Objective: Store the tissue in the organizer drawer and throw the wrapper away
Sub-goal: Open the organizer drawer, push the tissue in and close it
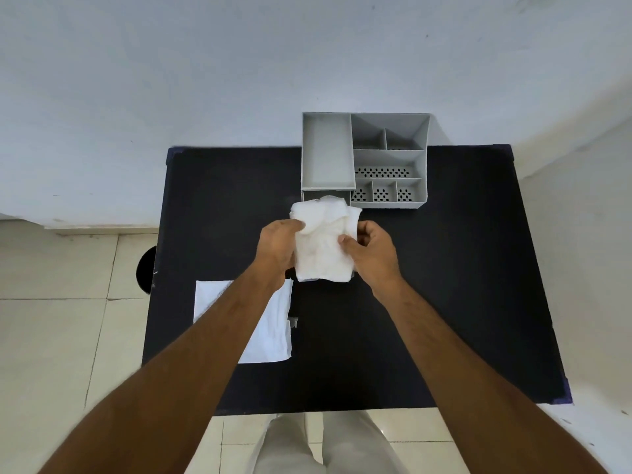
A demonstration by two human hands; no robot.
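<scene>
A stack of white tissue [323, 244] is held between both hands above the black table, just in front of the grey organizer [390, 165]. My left hand [278, 246] grips its left side and my right hand [371, 249] pinches its right side. The far end of the tissue covers the pulled-out drawer [326, 196] at the organizer's lower left, so the drawer's inside is mostly hidden. A flat white sheet [270, 333], wrapper or tissue I cannot tell, lies on the table under my left forearm.
The black table [444, 285] stands against a white wall with the organizer at its far edge. A dark round object [146, 270] shows on the floor beside the table's left edge. Tiled floor surrounds the table.
</scene>
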